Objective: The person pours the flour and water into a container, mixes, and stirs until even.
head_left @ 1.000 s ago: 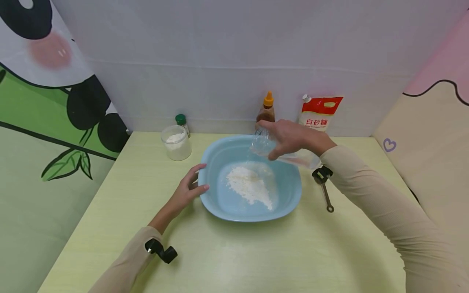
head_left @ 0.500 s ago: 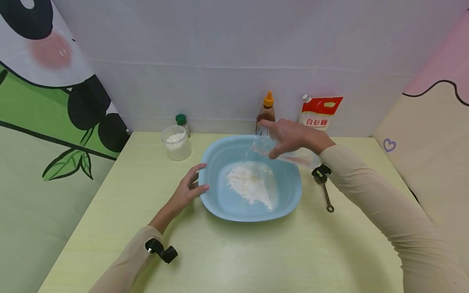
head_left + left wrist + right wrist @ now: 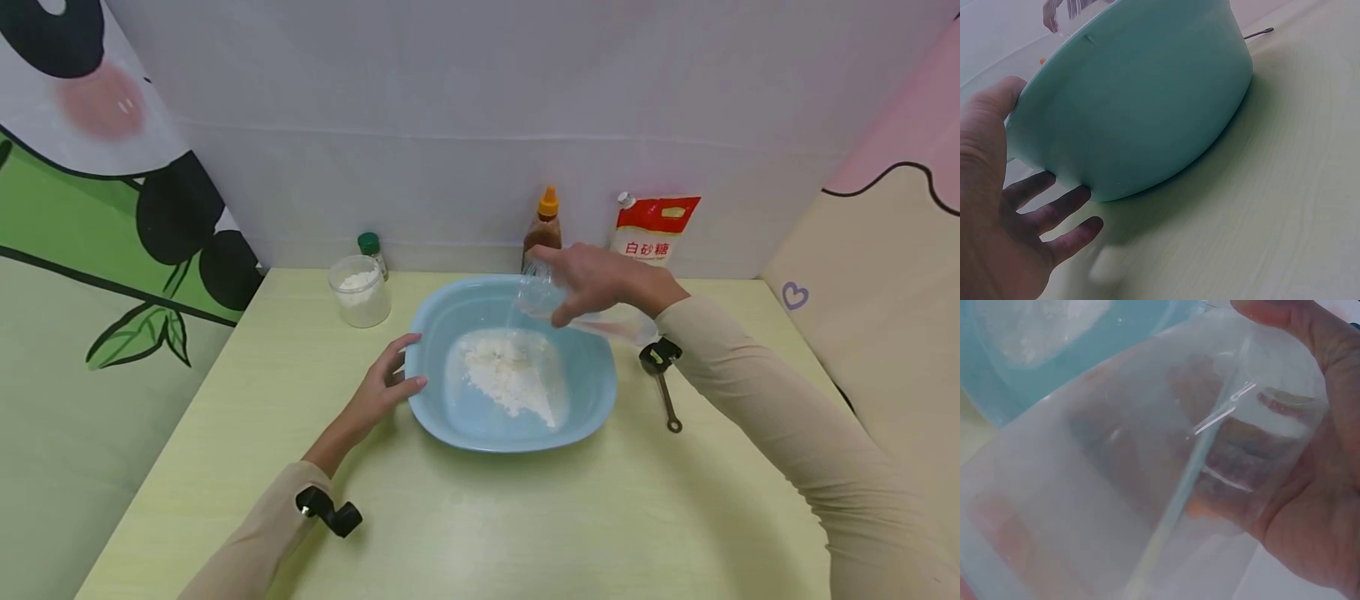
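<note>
A light blue basin point(image 3: 450, 421) stands on the table with a heap of white powder point(image 3: 506, 375) in it. My left hand point(image 3: 381, 387) grips the basin's left side, thumb at the rim and fingers against the outer wall, as the left wrist view shows with the basin wall point(image 3: 1147, 100). Over the back right rim my right hand point(image 3: 600, 279) holds a tilted clear plastic container point(image 3: 536, 293). A thin stream of water point(image 3: 513, 317) falls from its mouth onto the powder. Through the container's clear wall point(image 3: 1116, 469), curled fingers show in the right wrist view.
Behind the basin stand a brown squeeze bottle point(image 3: 544, 229) with an orange cap and a red-and-white sugar pouch point(image 3: 648, 233). At the back left are a clear tub of white powder point(image 3: 362, 296) and a green-capped jar point(image 3: 370, 244). A dark-handled utensil point(image 3: 667, 404) lies right of the basin.
Water has spread further around the powder heap, and a wet, cloudy patch has grown at its back and left. Both hands have stayed almost still.
</note>
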### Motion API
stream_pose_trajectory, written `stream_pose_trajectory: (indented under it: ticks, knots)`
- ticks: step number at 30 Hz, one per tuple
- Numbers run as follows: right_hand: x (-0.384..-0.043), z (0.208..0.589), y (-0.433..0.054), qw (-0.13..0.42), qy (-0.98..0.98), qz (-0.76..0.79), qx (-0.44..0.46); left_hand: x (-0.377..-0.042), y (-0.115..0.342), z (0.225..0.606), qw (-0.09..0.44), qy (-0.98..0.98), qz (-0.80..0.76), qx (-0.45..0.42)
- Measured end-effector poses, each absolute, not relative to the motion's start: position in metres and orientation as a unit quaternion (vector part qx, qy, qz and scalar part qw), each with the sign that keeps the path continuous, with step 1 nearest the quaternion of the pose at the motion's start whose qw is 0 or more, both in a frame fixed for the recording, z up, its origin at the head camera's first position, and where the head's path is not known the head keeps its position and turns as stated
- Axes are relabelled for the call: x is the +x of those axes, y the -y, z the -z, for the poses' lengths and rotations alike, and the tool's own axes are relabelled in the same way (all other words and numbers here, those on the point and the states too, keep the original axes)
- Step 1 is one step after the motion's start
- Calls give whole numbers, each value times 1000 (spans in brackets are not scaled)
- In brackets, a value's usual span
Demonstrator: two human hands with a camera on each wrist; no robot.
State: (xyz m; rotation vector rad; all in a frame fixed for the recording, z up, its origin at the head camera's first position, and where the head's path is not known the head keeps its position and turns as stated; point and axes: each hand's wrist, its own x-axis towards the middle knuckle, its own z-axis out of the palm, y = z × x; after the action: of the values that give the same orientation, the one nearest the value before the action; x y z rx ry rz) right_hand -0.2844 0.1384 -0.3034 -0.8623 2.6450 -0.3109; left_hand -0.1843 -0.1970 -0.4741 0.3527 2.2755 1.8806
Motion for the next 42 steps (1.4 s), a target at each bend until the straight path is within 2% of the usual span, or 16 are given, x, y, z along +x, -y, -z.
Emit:
stream_pose_trajectory:
  ticks: [17, 42]
  knots:
    - [-271, 303, -126, 180, -908, 123, -358, -184, 200, 476, 82, -764, -630, 114]
    - [-256, 308, -154, 177, -920, 121, -328, -184, 200, 478, 83, -758, -637, 115]
